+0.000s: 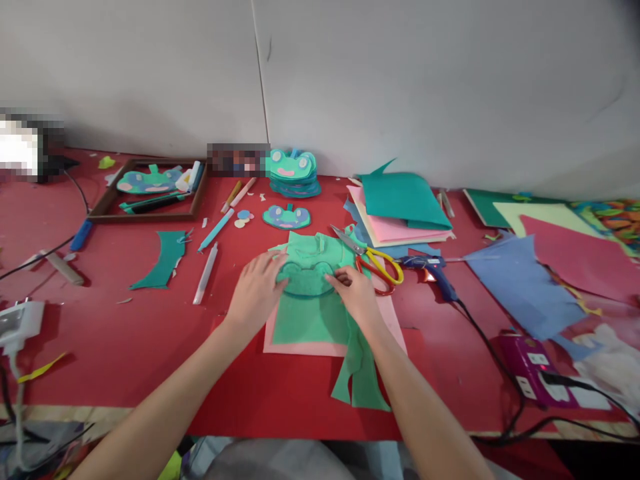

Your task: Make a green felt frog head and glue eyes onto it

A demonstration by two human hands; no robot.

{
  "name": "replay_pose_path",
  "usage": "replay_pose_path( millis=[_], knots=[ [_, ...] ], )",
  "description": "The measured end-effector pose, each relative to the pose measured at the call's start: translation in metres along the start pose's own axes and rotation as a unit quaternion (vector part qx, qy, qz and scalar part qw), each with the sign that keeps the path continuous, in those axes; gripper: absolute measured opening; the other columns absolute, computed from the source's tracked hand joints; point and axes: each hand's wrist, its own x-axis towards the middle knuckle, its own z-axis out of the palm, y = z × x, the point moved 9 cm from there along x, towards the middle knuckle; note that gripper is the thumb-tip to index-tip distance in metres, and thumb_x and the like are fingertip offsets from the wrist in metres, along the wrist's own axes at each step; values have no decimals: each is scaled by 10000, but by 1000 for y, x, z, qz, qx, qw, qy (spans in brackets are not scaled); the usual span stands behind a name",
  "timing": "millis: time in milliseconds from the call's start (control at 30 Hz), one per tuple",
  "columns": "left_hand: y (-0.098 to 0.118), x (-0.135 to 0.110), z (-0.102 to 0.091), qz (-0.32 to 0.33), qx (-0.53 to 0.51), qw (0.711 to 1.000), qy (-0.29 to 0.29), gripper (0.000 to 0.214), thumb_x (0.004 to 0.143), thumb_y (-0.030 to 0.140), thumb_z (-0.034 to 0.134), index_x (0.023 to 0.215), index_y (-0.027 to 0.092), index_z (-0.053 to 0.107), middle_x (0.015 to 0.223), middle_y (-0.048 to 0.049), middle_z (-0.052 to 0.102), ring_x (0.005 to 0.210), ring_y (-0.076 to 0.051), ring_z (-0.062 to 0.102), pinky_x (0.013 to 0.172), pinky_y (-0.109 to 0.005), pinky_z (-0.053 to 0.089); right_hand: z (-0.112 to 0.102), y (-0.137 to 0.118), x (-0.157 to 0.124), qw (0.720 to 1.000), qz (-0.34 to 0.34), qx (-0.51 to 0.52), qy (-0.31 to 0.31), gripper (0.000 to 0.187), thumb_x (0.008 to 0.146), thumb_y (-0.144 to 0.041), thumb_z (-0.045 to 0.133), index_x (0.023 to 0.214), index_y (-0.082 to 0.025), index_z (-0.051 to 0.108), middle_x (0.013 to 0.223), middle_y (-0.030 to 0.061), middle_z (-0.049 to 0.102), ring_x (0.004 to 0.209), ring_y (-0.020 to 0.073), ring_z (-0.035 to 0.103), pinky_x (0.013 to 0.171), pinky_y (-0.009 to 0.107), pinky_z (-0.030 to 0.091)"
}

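Observation:
A see-through frog-head-shaped template [306, 280] with a dark outline lies over a light green felt sheet [310, 323]. My left hand [257, 283] is closed on the template's left edge, thumb below and fingers above. At its right edge, the thumb and fingertips of my right hand [354, 287] pinch the rim. Under the green sheet shows a pink sheet [305, 349]. Scissors with yellow and red-orange handles [383, 263] lie just beyond my right hand, blades partly apart. Green offcut strips [367, 380] hang toward me beneath my right wrist.
A glue gun [433, 267] lies at right, its cord running to a purple power strip [533, 367]. Finished frog faces [293, 177] are stacked at the back. A brown tray [150, 217] stands back left. Pens [206, 273] and a teal offcut [167, 260] lie left.

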Motion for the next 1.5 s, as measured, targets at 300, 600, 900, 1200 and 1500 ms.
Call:
replay_pose_path(
  millis=[300,600,900,1200,1500],
  knots=[
    [58,-40,54,157,47,976,-147,700,855,553,323,1389,106,244,1462,-126,222,1349,-258,198,1090,-446,210,-2,-11,-6,995,-69,-65,32,321,786,-442,546,972,-184,590,767,30,596,569,129,569,551,262,491],
    [53,-39,57,142,38,979,-143,737,836,602,308,1383,109,273,1465,-111,219,1352,-253,191,1102,-433,181,16,-39,-22,927,-173,-333,9,344,894,-214,392,1164,-315,580,951,54,529,789,155,568,563,222,424],
    [54,-41,57,147,31,981,-122,658,845,566,347,1383,191,287,1478,-102,184,1355,-272,173,1088,-465,191,15,-41,-26,928,-195,-317,16,350,895,-241,390,1198,-293,558,982,75,511,848,163,558,663,245,457],
    [7,5,10,91,-61,994,-18,363,916,288,317,1232,216,480,1325,-56,470,1214,-173,437,1016,-344,375,12,-38,-26,939,-182,-290,44,328,887,-264,408,1162,-296,583,981,65,521,802,154,566,604,237,443],
    [-102,93,-2,-20,131,991,11,381,865,140,319,1190,13,471,1262,-220,474,1219,-272,407,1022,-404,324,6,-39,-21,951,-170,-258,31,307,875,-278,429,1124,-292,608,939,45,542,764,136,575,591,221,438]
  ],
)
